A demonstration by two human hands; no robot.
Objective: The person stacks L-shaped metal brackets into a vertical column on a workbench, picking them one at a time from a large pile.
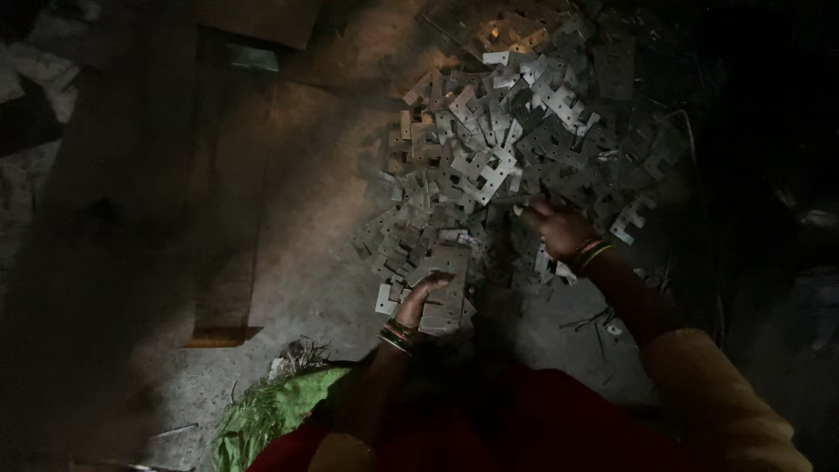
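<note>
A large heap of flat grey notched metal plates [507, 140] covers the dim floor ahead of me. My left hand [419, 299], with coloured bangles at the wrist, grips a stack of several of these plates [447, 297] at the heap's near edge. My right hand [558, 229], also with bangles, reaches into the middle of the heap and touches the plates there; its fingers are curled, and I cannot tell whether they hold one.
A long wooden board [232, 210] lies on the dusty floor to the left. Green cloth [262, 415] and red cloth [524, 428] lie over my lap at the bottom. Thin wire scraps [594, 319] lie near my right arm. The right side is dark.
</note>
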